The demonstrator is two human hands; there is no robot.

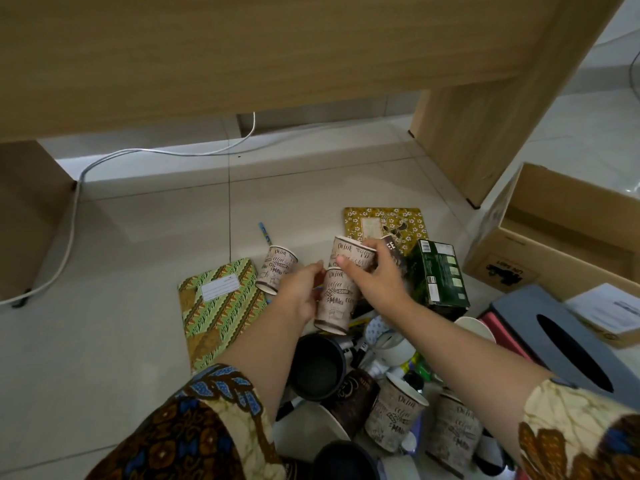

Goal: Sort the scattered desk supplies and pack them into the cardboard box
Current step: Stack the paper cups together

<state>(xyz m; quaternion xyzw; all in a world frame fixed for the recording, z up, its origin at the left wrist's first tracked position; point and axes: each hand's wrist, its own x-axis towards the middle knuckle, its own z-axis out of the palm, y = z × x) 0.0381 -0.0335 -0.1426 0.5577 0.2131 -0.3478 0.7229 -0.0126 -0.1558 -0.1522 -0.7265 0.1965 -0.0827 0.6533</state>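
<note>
in the head view, a printed paper cup (334,303) is clasped by the left grip (303,289), a second cup (346,249) is pinched just above by the right grip (375,277), and the cardboard box (491,258) is seen open, right of both.

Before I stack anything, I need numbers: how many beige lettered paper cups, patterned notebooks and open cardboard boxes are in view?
Beige lettered paper cups: 5
Patterned paper notebooks: 2
Open brown cardboard box: 1
Total: 8
</note>
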